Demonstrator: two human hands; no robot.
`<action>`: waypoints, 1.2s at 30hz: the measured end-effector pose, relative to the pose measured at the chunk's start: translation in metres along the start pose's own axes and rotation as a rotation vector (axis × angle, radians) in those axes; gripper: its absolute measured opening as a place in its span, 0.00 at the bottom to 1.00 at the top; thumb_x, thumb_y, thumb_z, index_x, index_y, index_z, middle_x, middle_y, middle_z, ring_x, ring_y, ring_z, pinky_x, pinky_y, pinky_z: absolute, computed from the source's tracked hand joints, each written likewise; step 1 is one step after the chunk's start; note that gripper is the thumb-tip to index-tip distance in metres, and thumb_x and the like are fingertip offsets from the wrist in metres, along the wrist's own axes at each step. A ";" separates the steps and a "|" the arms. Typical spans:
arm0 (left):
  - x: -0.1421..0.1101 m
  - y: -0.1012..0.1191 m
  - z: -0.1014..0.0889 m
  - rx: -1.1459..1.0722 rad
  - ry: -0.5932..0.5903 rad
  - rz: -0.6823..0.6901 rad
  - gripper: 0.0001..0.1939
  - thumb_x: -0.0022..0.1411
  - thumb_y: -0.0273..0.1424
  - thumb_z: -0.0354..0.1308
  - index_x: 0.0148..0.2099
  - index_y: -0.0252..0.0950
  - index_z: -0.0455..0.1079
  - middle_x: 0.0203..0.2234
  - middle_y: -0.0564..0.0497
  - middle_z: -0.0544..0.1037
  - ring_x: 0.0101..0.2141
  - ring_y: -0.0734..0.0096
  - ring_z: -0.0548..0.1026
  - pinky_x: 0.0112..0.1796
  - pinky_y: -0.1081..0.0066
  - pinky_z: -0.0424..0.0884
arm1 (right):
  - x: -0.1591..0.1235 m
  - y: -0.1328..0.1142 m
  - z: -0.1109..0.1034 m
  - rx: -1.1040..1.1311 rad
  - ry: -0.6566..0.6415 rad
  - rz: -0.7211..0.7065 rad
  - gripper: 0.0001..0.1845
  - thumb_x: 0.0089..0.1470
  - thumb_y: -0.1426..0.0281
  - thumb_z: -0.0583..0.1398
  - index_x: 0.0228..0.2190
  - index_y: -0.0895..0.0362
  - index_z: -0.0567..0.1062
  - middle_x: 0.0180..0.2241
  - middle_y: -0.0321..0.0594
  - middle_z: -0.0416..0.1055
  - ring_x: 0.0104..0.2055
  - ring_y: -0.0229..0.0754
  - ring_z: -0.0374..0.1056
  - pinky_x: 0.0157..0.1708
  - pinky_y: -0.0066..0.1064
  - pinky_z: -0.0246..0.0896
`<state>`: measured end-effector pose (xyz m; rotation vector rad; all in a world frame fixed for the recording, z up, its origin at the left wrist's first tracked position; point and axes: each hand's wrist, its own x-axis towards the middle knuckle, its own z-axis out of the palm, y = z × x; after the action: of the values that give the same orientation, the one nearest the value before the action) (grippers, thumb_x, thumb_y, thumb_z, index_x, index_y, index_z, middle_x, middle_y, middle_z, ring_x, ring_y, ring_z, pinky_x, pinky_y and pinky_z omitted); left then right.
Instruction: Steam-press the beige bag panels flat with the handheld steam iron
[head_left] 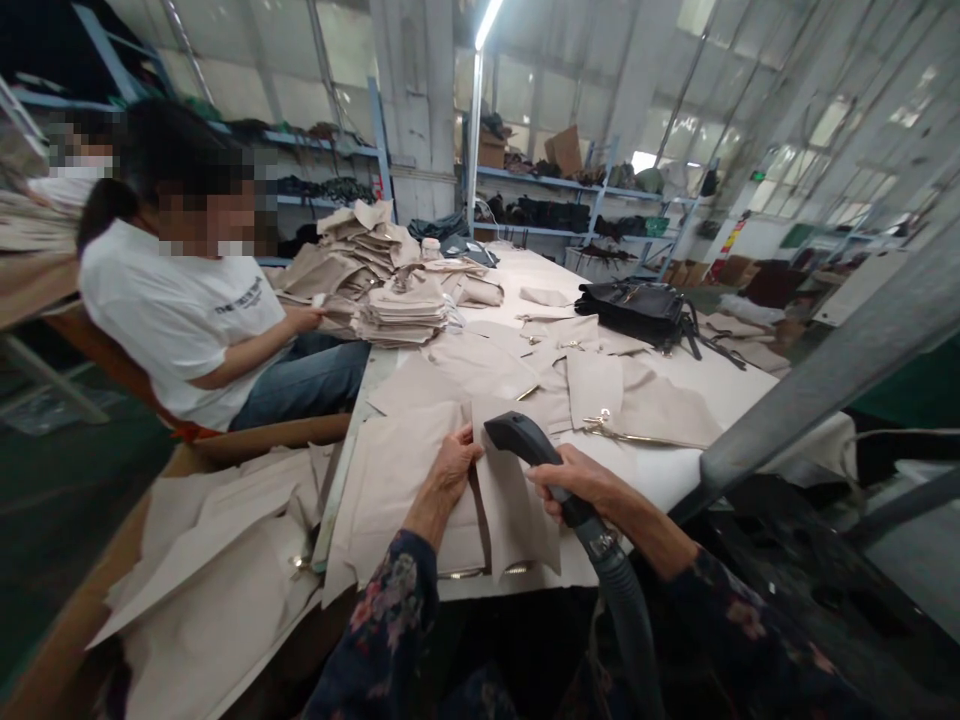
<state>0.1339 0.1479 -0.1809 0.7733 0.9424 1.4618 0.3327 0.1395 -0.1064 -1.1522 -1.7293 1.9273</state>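
Observation:
My left hand (450,472) lies on a beige fabric panel (397,490), near a dark vertical strip (480,520) sewn on it, and holds nothing that I can see. My right hand (577,485) grips the handle of a black hand-held steam or suction nozzle (521,437), whose head points up and left just above the fabric. A grey corrugated hose (626,600) runs from it down past my sleeve. Small metal zipper ends (487,572) show at the panel's lower edge.
A white-topped table (675,460) carries beige panels, stacks of them, and a black leather bag (634,310). A seated co-worker (180,310) in a white T-shirt handles panels at the left. A cardboard box (90,620) of panels lies lower left. A grey metal bar (825,370) crosses the right.

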 end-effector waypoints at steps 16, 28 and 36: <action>0.001 0.001 -0.004 -0.211 -0.003 -0.064 0.27 0.31 0.18 0.53 0.39 0.32 0.75 0.25 0.52 0.80 0.29 0.65 0.77 0.35 0.68 0.74 | 0.033 -0.029 -0.003 -0.054 0.116 -0.095 0.17 0.47 0.62 0.64 0.18 0.60 0.68 0.13 0.35 0.63 0.15 0.34 0.61 0.14 0.24 0.59; 0.001 -0.002 -0.005 -0.233 0.031 -0.043 0.23 0.32 0.17 0.55 0.35 0.31 0.77 0.24 0.51 0.80 0.28 0.66 0.77 0.34 0.70 0.73 | 0.031 -0.020 0.017 -0.077 0.004 -0.027 0.16 0.48 0.63 0.63 0.19 0.59 0.68 0.13 0.34 0.64 0.14 0.34 0.60 0.14 0.24 0.60; 0.002 -0.004 -0.005 -0.251 0.044 -0.033 0.22 0.31 0.17 0.54 0.33 0.32 0.77 0.23 0.52 0.79 0.29 0.66 0.77 0.32 0.71 0.73 | 0.024 -0.012 0.018 -0.117 0.002 -0.017 0.13 0.48 0.64 0.62 0.20 0.59 0.68 0.13 0.34 0.65 0.13 0.35 0.60 0.13 0.24 0.60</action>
<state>0.1316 0.1494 -0.1870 0.5404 0.7822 1.5380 0.3010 0.1464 -0.1043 -1.1749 -1.8664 1.8354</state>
